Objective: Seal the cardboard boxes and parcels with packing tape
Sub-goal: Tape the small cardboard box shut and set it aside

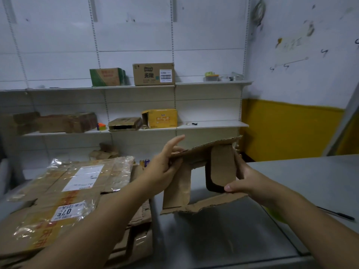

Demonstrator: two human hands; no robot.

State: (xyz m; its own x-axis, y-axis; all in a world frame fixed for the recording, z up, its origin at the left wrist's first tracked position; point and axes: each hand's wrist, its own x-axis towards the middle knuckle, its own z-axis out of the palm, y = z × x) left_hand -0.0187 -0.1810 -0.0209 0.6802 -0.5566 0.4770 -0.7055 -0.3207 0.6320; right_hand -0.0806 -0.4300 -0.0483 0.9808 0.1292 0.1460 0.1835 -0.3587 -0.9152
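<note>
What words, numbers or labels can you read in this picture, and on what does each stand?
"无限": brown box on the upper shelf.
"07": white sticker on the flattened cardboard, left.
Too blurred: barcode label on the brown box; green box print; yellow box print; shipping label on the flattened cardboard.
No text seen: torn cardboard piece held by left hand and right hand.

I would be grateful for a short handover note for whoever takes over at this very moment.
Left hand: grip on the upper left edge of the torn cardboard piece.
Right hand: grip on its right side.
The piece is held above the grey table. Flattened boxes lie stacked on the left; a pen lies on the right.
Done: no taping evident on this piece.
Left: all the taping; no tape roll plainly in view.
</note>
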